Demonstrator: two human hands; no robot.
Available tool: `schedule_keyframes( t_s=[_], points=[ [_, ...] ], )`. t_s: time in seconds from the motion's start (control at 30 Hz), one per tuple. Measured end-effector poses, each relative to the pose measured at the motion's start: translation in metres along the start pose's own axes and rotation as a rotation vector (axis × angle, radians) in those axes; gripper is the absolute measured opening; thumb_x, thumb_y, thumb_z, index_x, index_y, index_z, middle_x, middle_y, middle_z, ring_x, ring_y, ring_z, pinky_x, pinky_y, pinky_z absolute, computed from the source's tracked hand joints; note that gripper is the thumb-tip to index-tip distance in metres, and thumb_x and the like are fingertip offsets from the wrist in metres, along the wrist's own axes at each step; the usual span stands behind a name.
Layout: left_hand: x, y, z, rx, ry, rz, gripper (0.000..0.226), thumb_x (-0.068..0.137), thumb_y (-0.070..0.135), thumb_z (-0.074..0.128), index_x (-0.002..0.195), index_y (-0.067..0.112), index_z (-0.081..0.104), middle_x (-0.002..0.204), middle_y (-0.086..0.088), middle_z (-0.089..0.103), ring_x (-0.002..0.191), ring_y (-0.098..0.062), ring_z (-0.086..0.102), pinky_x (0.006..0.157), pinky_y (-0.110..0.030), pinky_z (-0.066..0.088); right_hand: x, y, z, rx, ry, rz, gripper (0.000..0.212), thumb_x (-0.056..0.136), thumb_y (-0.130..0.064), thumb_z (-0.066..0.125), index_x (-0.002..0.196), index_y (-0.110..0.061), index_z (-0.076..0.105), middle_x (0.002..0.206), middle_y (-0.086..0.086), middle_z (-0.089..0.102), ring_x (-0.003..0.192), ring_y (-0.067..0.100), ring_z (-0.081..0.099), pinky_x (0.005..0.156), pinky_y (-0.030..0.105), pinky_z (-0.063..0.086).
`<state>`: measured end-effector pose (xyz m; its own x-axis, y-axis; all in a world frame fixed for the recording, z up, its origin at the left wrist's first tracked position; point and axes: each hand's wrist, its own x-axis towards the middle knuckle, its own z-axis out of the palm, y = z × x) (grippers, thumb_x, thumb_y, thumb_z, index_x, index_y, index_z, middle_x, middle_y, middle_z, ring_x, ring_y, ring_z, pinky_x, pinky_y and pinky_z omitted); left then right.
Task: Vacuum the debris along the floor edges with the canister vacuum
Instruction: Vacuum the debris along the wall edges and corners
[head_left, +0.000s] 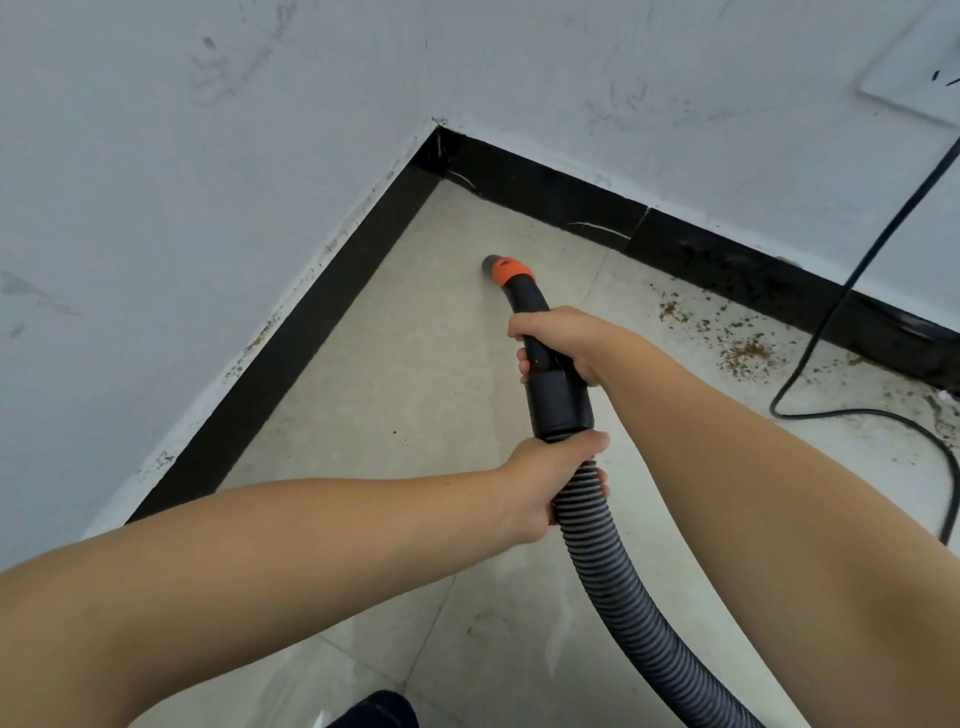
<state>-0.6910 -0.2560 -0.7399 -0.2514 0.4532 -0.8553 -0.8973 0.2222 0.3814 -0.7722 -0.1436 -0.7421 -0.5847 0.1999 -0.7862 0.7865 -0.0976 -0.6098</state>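
Observation:
I hold the vacuum's black handle tube (558, 400) with both hands. My right hand (563, 340) grips the upper part, just below the orange collar (511, 271). My left hand (545, 480) wraps the top of the ribbed grey hose (618, 592), which runs off the bottom edge. The nozzle mouth (491, 263) points at the pale floor tiles near the room corner. Brown debris (745, 356) lies scattered along the black skirting (727, 267) to the right of the nozzle. The canister itself is out of view.
White walls meet at a corner (439, 124) with black skirting on both sides. A black power cord (857, 280) drops from a wall socket (919, 78) at upper right and loops across the floor. A dark shoe tip (379, 709) shows at the bottom.

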Motion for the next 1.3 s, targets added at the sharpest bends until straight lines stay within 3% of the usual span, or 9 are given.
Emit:
schedule_keyframes(
  t_s=[0.2,0.47,0.7,1.03,1.3],
  points=[
    [-0.023,-0.044,0.027,0.078,-0.103,-0.102,0.019,0.087,0.021,0.067,0.093,0.011,0.053,0.069,-0.005,0.061,0.061,-0.017,0.061,0.055,-0.025,0.053,-0.044,0.047,-0.027,0.063,0.021,0.086,0.018,0.084,-0.011,0.062,0.096,-0.005,0.05,0.052,0.006,0.059,0.042,0.017,0.057,0.052,0.03,0.056],
    [-0.042,-0.084,0.056,0.139,-0.166,-0.173,0.019,0.086,0.024,0.068,0.092,0.014,0.053,0.074,-0.005,0.063,0.066,-0.017,0.062,0.063,-0.028,0.053,-0.086,0.085,-0.049,0.116,0.018,0.137,0.014,0.085,-0.01,0.062,0.086,-0.007,0.048,0.051,0.008,0.057,0.041,0.018,0.055,0.05,0.029,0.054],
    [-0.037,-0.087,0.072,0.323,-0.234,-0.193,0.014,0.088,0.02,0.063,0.094,0.013,0.052,0.071,-0.004,0.06,0.061,-0.016,0.06,0.057,-0.025,0.052,-0.102,0.119,-0.082,0.366,0.262,0.112,0.018,0.087,-0.008,0.061,0.099,-0.004,0.049,0.057,0.01,0.054,0.038,0.019,0.054,0.047,0.029,0.052],
    [-0.018,-0.099,0.124,0.473,-0.287,-0.199,0.016,0.088,0.019,0.063,0.097,0.012,0.053,0.068,-0.003,0.06,0.058,-0.015,0.059,0.058,-0.026,0.052,-0.12,0.156,-0.145,0.554,0.465,0.125,0.017,0.089,-0.008,0.059,0.101,-0.004,0.048,0.063,0.011,0.053,0.045,0.019,0.052,0.063,0.034,0.052],
    [-0.008,-0.1,0.119,0.344,-0.201,-0.166,0.018,0.087,0.018,0.065,0.095,0.01,0.052,0.068,-0.005,0.06,0.058,-0.017,0.06,0.058,-0.027,0.053,-0.101,0.138,-0.136,0.456,0.337,0.101,0.019,0.087,-0.009,0.061,0.099,-0.004,0.048,0.058,0.01,0.054,0.039,0.018,0.052,0.054,0.031,0.053]
  ],
)
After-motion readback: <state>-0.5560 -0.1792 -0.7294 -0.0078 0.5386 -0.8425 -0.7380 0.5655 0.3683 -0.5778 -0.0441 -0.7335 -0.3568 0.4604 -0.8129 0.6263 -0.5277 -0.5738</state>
